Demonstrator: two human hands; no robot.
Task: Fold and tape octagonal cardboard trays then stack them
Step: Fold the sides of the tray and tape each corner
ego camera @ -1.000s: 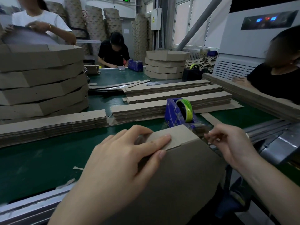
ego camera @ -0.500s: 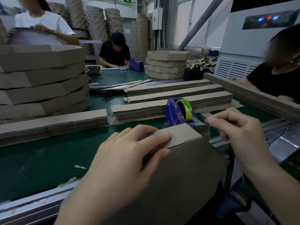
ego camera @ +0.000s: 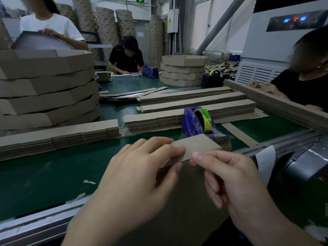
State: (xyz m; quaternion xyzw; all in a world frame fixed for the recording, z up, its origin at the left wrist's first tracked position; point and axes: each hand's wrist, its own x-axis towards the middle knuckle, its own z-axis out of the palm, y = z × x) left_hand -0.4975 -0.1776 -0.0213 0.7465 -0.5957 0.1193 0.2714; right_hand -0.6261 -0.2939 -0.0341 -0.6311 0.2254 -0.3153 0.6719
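Note:
A partly folded brown cardboard tray [ego camera: 198, 144] stands on edge at the near side of the table, most of it hidden under my hands. My left hand [ego camera: 134, 174] grips its top flap, fingers laid over the flap and thumb under the fold. My right hand [ego camera: 230, 178] is at the flap's near edge with curled fingers, pinching a barely visible strip of clear tape against it. Just behind the flap sits a blue tape dispenser [ego camera: 191, 121] with a green-yellow roll. A tall stack of finished octagonal trays [ego camera: 48, 89] rises at the left.
Piles of flat cardboard strips [ego camera: 195, 107] lie across the green table [ego camera: 44, 174]. Another tray stack [ego camera: 182, 71] stands at the far end. Three other people work around the table. A metal rail [ego camera: 44, 224] runs along the near edge, with a machine part [ego camera: 301, 166] at right.
My right hand came away from the dispenser, rose, then moved left and down to the flap's edge beside my left fingertips. My left hand kept its hold.

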